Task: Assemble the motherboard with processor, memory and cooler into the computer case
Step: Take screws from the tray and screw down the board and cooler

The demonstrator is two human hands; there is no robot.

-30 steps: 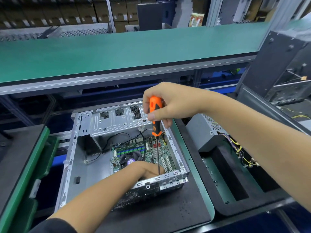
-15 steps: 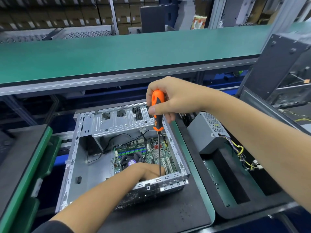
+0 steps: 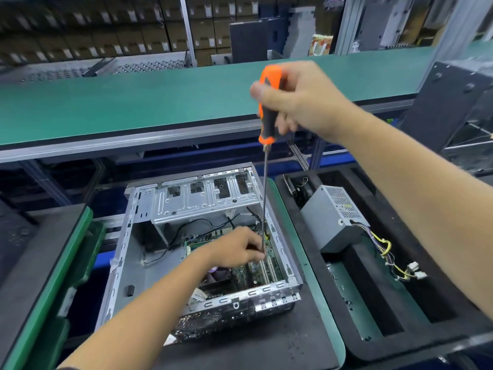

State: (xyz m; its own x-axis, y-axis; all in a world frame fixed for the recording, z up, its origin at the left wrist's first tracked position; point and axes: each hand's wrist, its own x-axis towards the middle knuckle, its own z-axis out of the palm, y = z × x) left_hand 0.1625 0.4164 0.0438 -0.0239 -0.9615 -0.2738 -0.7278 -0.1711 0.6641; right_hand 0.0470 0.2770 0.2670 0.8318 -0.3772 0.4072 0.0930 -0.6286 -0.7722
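While the left hand (image 3: 241, 248) reaches down into the open computer case (image 3: 149, 263) on the dark desk (image 3: 266, 351), its curled fingers pinch the long shaft of a screwdriver (image 3: 265, 198) just above the motherboard (image 3: 256, 273), which lies flat in the case's right half, close under the right wall. The cooler (image 3: 217, 273) sits beside the wrist. Higher up, the right hand (image 3: 301, 102) grips the orange handle. Right of the case, apart from it, a grey power supply (image 3: 333, 217) rests in a black foam tray (image 3: 346, 329). Beyond runs a green conveyor (image 3: 133, 102).

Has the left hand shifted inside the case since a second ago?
Yes. The left hand moved from the computer case near wall toward the drive cage.
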